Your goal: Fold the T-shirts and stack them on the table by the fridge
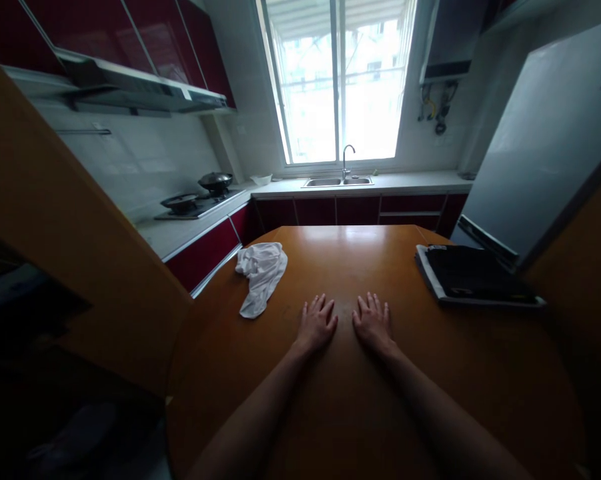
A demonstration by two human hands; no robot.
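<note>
My left hand (316,325) lies palm down on the brown wooden table (350,260), its fingers spread. Beside it, a short gap away, my right hand (373,323) rests flat in the same way, fingers apart. Neither hand holds anything. To the left of my left hand a crumpled white cloth (263,273) lies on the table, one end trailing towards me. Over on the right side sits a flat stack of folded dark fabric (475,272) with a white layer under it; what it is exactly, I cannot tell.
Beyond the table runs a white counter (280,189) with a double sink (325,182) and a curved faucet (347,160). Two pans, one a lidded pan (215,180), stand on the stove (200,205) at left. A pale refrigerator (540,133) stands at right.
</note>
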